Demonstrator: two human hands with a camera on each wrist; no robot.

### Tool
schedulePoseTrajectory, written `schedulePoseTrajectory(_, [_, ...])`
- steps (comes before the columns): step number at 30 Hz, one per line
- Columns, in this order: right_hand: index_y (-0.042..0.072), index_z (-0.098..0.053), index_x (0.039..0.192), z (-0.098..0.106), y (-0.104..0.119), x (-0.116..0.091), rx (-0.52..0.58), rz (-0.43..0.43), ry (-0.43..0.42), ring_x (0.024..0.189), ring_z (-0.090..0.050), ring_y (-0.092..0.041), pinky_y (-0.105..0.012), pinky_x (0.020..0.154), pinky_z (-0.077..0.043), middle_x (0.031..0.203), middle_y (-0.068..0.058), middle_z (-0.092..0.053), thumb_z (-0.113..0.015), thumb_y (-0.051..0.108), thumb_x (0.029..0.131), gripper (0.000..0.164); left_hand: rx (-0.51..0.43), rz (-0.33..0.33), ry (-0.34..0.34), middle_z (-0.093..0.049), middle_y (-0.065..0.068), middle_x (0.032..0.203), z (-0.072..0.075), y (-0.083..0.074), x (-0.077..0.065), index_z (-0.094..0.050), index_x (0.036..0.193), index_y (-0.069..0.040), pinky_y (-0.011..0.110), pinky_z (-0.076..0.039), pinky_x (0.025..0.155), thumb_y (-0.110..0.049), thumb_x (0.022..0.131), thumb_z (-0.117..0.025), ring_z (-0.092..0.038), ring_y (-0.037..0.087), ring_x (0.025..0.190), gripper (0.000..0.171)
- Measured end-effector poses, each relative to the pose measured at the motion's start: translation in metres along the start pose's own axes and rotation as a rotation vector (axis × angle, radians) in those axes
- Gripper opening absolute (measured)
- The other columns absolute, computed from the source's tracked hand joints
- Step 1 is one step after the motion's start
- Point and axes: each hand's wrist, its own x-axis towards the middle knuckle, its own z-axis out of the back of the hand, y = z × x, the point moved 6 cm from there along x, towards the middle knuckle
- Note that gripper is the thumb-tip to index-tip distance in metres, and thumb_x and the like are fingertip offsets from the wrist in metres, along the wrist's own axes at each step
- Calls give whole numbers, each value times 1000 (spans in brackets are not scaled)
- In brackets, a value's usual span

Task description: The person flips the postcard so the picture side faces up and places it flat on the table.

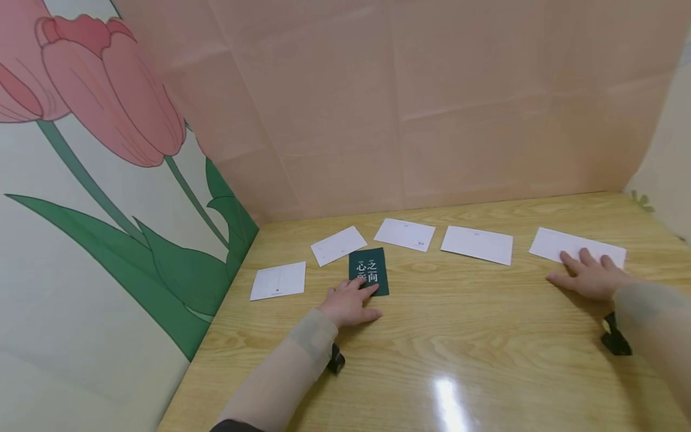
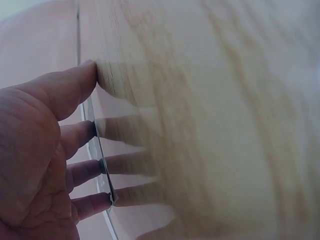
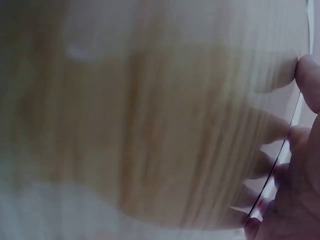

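Observation:
In the head view my left hand [image 1: 348, 303] rests on the lower part of a dark green card [image 1: 379, 258] with white Chinese characters. Its fingers are spread, and the left wrist view has the fingertips right at the card's edge, with the thumb [image 2: 75, 85] on the tabletop beside it. Over on the right, my right hand [image 1: 591, 279] lays its spread fingers on the near edge of a white card [image 1: 567, 241], covering part of it. From the right wrist view, the fingertips press along that card's edge and the thumb [image 3: 309, 80] touches the table.
More white cards lie in an arc: one at far left [image 1: 278, 281], one tilted behind the green card [image 1: 338, 245], then another card [image 1: 405, 234] and a further card [image 1: 477, 245]. The wooden table [image 1: 459, 324] meets a pink backdrop [image 1: 432, 120] and a tulip-printed wall [image 1: 70, 288].

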Motion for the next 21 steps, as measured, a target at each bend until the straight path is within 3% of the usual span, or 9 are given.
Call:
schedulePoseTrajectory(10, [-10, -1, 147, -5, 0, -12, -13, -11, 15, 117, 13, -74, -78, 92, 8, 138, -50, 9, -36, 63, 96, 95, 9, 3, 2, -24, -3, 157, -1, -1, 1, -32, 149, -39, 60, -22, 108, -65, 88, -52, -21, 31, 142, 69])
schedulePoseTrajectory(16, [-19, -12, 142, -6, 9, -25, -28, 58, 4, 122, 8, -71, -75, 96, 8, 134, -55, 1, -44, 52, 98, 90, 14, -3, -2, -23, -2, 157, -1, -1, 1, -32, 149, -39, 60, -22, 108, -65, 88, -51, -21, 31, 142, 69])
schedulePoseTrajectory(21, [-22, -17, 140, -14, 18, -42, -66, 118, -6, 129, 8, -64, -69, 100, 15, 135, -54, -5, -45, 46, 100, 84, 24, -4, -5, -24, -2, 157, -2, 0, 1, -32, 149, -39, 60, -23, 108, -66, 88, -51, -22, 31, 141, 69])
